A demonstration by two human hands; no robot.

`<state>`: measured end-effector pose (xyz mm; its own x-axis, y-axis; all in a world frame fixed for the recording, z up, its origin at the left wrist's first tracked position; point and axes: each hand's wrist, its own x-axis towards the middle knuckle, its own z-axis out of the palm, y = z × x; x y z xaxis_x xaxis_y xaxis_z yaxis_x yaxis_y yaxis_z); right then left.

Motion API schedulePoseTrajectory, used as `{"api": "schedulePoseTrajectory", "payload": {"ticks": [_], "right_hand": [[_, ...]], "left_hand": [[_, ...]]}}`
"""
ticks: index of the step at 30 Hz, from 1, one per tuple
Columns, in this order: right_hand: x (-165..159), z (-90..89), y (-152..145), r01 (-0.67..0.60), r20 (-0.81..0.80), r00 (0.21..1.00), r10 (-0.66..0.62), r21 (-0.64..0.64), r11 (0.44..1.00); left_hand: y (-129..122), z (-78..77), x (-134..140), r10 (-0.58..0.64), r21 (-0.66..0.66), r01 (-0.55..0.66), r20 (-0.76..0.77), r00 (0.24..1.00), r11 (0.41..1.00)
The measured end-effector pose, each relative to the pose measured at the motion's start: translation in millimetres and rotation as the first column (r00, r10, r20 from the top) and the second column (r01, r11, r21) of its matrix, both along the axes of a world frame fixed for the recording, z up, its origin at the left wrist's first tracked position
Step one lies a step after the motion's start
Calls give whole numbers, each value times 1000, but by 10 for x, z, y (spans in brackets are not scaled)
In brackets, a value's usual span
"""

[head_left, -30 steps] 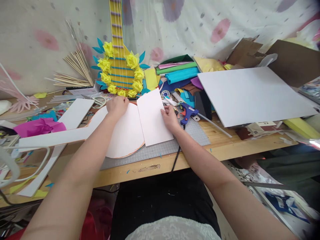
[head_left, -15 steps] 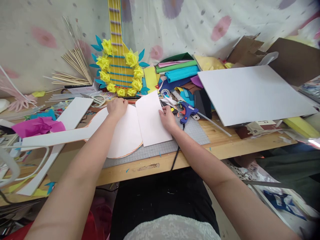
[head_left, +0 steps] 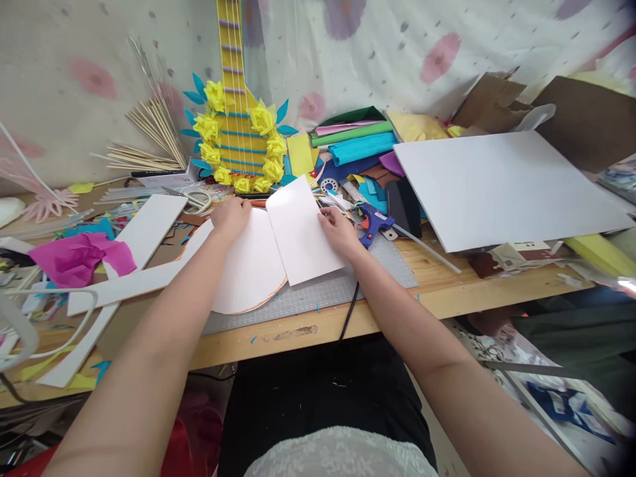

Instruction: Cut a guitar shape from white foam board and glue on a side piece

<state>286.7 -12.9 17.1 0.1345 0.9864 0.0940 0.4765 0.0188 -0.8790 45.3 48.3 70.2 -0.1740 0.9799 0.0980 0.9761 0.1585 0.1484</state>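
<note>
A white guitar-shaped board (head_left: 248, 265) with an orange-marked edge lies on the grey cutting mat (head_left: 382, 271), its long neck pointing left. My left hand (head_left: 231, 217) has its fingers curled over the far edge of the board's rounded body. A white rectangular sheet (head_left: 303, 232) meets the right end of that body, its upper left corner slightly curved. My right hand (head_left: 338, 229) grips the sheet's right edge, fingertips partly hidden. Just right of this hand lies a blue glue gun (head_left: 373, 224) with a clear glue stick in it.
Behind stands a yellow paper guitar (head_left: 241, 139) ringed with yellow flowers. A large white board (head_left: 507, 189) sits at the right, near rolled coloured paper (head_left: 362, 147). Scissors (head_left: 196, 201), magenta paper (head_left: 82, 258) and wooden sticks (head_left: 154, 136) are at the left.
The guitar-shaped board has turned a little, its neck end shifting right and nearer to me. The white sheet has tilted slightly. Both hands keep their grip.
</note>
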Motion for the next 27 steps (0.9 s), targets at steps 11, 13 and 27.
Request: {"api": "schedulePoseTrajectory", "payload": {"ticks": [11, 13, 27], "right_hand": [[735, 171, -295, 352, 680, 708, -191, -106, 930], [730, 119, -327, 362, 693, 698, -179, -127, 923], [641, 183, -455, 458, 162, 865, -474, 127, 880]], "left_hand": [[-14, 8, -41, 4, 7, -5, 29, 1000, 1000], [-22, -8, -24, 2, 12, -3, 38, 999, 1000], [-140, -30, 61, -68, 14, 68, -8, 998, 998]]}}
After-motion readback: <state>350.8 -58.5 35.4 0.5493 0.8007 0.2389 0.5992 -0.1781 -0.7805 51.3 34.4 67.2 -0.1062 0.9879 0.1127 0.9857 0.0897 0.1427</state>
